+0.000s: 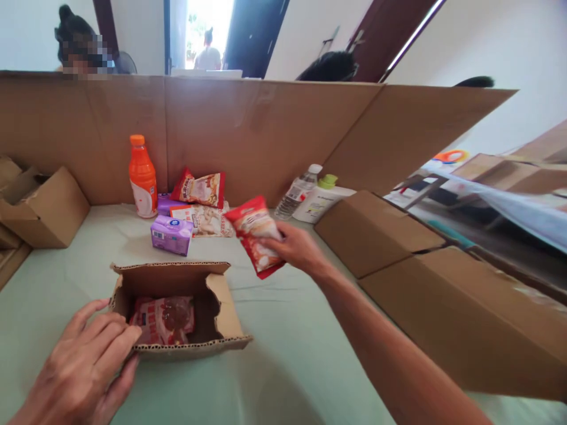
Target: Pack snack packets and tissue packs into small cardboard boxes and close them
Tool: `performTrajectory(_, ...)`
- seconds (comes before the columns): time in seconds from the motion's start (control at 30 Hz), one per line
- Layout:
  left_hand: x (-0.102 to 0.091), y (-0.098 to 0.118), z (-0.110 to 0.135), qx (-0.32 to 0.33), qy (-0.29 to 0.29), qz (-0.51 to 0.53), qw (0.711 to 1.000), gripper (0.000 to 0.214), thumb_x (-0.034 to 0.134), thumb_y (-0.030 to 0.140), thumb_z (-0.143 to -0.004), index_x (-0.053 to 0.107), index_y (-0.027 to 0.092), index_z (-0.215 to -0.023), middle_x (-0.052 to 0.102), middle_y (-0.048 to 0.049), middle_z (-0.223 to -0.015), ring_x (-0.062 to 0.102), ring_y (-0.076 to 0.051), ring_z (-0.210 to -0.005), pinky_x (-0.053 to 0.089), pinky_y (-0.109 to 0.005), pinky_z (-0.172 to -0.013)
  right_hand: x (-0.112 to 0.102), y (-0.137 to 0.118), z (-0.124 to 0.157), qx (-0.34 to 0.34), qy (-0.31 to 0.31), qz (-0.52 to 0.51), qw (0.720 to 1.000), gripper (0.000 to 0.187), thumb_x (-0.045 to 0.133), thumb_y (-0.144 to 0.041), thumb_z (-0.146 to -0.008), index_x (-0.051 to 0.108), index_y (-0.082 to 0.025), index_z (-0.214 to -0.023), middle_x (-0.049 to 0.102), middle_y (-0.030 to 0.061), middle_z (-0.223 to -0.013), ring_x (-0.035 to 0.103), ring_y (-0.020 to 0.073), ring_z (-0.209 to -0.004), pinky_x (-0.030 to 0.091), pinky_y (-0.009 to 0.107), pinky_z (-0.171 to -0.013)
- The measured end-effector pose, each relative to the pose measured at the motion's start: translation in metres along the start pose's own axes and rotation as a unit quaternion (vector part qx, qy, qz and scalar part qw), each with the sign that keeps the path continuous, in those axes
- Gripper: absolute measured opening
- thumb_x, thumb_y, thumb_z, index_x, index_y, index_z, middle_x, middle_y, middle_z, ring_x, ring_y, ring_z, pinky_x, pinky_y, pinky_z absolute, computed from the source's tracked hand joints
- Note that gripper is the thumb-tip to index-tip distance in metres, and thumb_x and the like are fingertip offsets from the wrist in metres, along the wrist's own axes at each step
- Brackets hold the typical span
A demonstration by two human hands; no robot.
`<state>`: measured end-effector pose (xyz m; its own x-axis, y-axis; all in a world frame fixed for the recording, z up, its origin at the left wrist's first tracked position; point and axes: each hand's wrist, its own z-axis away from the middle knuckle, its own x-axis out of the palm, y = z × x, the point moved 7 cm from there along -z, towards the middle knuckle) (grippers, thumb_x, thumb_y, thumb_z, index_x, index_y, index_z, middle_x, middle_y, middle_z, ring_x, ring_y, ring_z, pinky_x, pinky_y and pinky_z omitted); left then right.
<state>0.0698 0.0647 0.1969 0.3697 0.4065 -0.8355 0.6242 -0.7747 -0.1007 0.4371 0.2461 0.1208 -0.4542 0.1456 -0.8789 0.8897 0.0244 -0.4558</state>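
Note:
My left hand [95, 351] grips the near left corner of an open cardboard box [233, 304], its fingers over the edge. Inside the box lies a red and clear snack packet [166, 319]. Above the table, right of the box, my right hand [295, 245] pinches a red and white snack bag [257, 233] by its right side. Behind the box sit a purple tissue pack [172, 234], a white and orange snack bag [206, 220] and a red snack bag [199, 188]. A second purple pack [166, 203] is partly hidden behind them.
An orange bottle [143, 180] stands at the back left. A clear water bottle [299, 192] and a white bottle with a green cap [323, 198] lean at the back right. Cardboard boxes [48, 206] flank the left, and others [385, 230] the right. A cardboard wall [266, 136] closes the back.

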Motion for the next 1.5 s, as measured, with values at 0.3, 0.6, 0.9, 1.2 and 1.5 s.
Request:
performTrajectory(0.3,0.001,0.003,0.005,-0.078,0.068,0.031,0.994,0.012,0.056,0.008,-0.092,0.06,0.016,-0.1,0.068,-0.0041,-0.088,0.065,-0.019,-0.088,0.053,-0.041,-0.094,-0.03,-0.172,0.069,-0.256,0.038,-0.441,0.86,0.02,0.07,-0.039,-0.084,0.062,-0.023,-0.091,0.073,0.0025,-0.087,0.068,0.0185,-0.073,0.057,0.031,-0.064)
performTrajectory(0.6,0.0,0.006,0.019,-0.091,0.078,0.043,0.992,0.013,0.056,0.007,-0.09,0.061,0.015,-0.099,0.067,-0.0053,-0.087,0.065,-0.02,-0.087,0.056,-0.043,-0.096,0.01,-0.222,0.114,-0.321,-0.177,0.172,0.914,0.01,0.059,-0.01,-0.082,0.063,-0.015,-0.089,0.073,0.0077,-0.088,0.065,0.0169,-0.074,0.033,0.026,-0.06)
performTrajectory(0.9,0.006,-0.002,0.033,-0.118,0.098,0.058,0.986,0.013,0.061,0.013,-0.089,0.058,0.016,-0.101,0.07,-0.0095,-0.099,0.069,-0.024,-0.105,0.061,-0.04,-0.092,0.07,-0.236,0.115,-0.412,-0.33,0.289,0.799,0.017,0.059,-0.016,-0.094,0.075,-0.013,-0.095,0.078,0.0142,-0.096,0.074,0.0256,-0.084,0.046,0.031,-0.061)
performTrajectory(1.2,0.001,-0.005,0.063,-0.178,0.148,0.052,0.972,0.052,0.07,0.007,-0.08,0.054,0.021,-0.128,0.051,-0.0129,-0.141,0.051,-0.029,-0.133,0.048,-0.051,-0.111,-0.018,-0.19,0.107,-0.413,-0.094,-0.027,0.905,0.021,0.058,-0.023,-0.098,0.069,-0.021,-0.116,0.075,0.0075,-0.115,0.07,0.021,-0.105,0.056,0.035,-0.091)
performTrajectory(1.5,0.056,-0.017,0.077,-0.23,0.063,0.223,0.945,0.052,0.052,0.035,-0.097,0.043,0.02,-0.146,0.061,-0.0132,-0.133,0.052,-0.029,-0.134,0.042,-0.053,-0.116,0.019,-0.131,0.158,-0.343,-0.129,-0.042,0.93,0.057,0.048,-0.055,-0.101,0.056,-0.017,-0.142,0.066,0.017,-0.135,0.061,0.0296,-0.127,0.05,0.051,-0.106)
